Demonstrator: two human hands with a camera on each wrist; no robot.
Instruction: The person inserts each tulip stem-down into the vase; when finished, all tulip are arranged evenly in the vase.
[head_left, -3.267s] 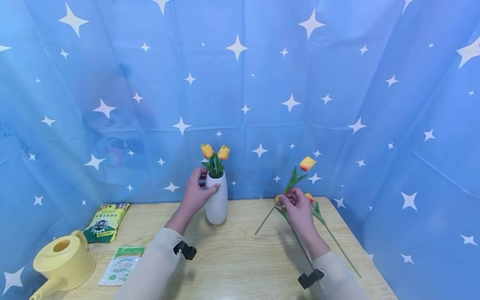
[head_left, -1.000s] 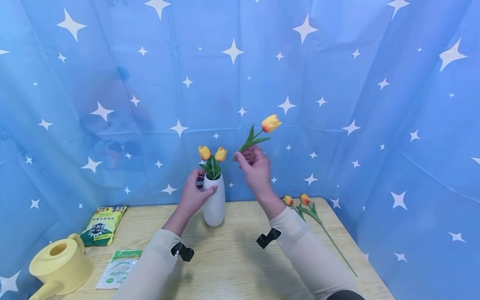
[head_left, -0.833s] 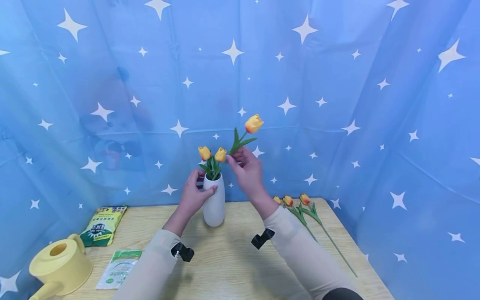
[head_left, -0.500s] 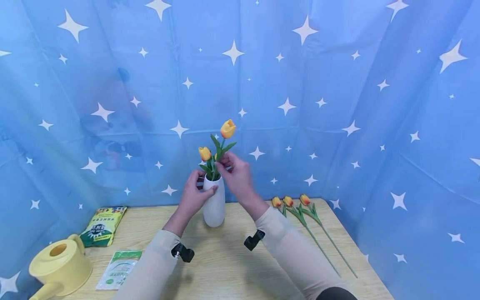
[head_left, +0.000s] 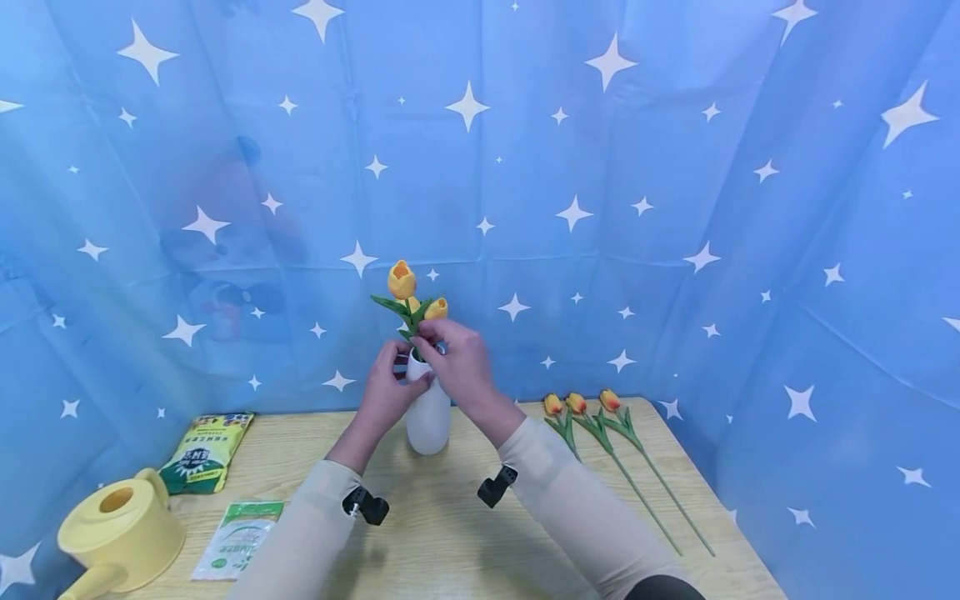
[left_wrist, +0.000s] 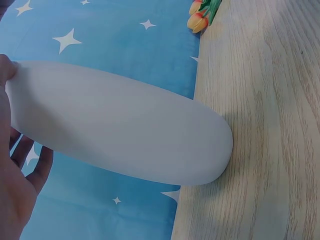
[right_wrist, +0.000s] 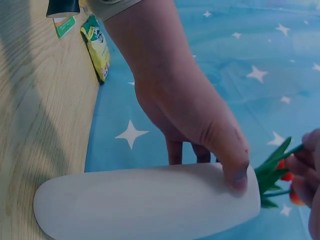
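A white vase (head_left: 428, 421) stands upright near the table's back edge. My left hand (head_left: 386, 387) grips it near the rim, thumb in front and fingers behind. Right above the mouth, my right hand (head_left: 461, 367) pinches the stem of a yellow-orange tulip (head_left: 402, 279), whose green leaves spread over the vase. Two other tulips are in the vase; one yellow bloom (head_left: 436, 309) shows beside my right fingers, the other is mostly hidden behind the held flower. In the right wrist view, green stems (right_wrist: 270, 172) come out of the vase mouth. The held stem's lower end is hidden.
Three tulips (head_left: 576, 403) lie side by side on the table's right part. At the left are a yellow watering can (head_left: 123, 525), a green-yellow bag (head_left: 206, 452) and a flat green-white packet (head_left: 238, 540). A blue star-patterned curtain (head_left: 525, 167) hangs behind the table (head_left: 435, 533).
My right hand has brought the tulip from the table's right side leftward to the vase, then lowered it at the mouth. My left hand has stayed on the vase.
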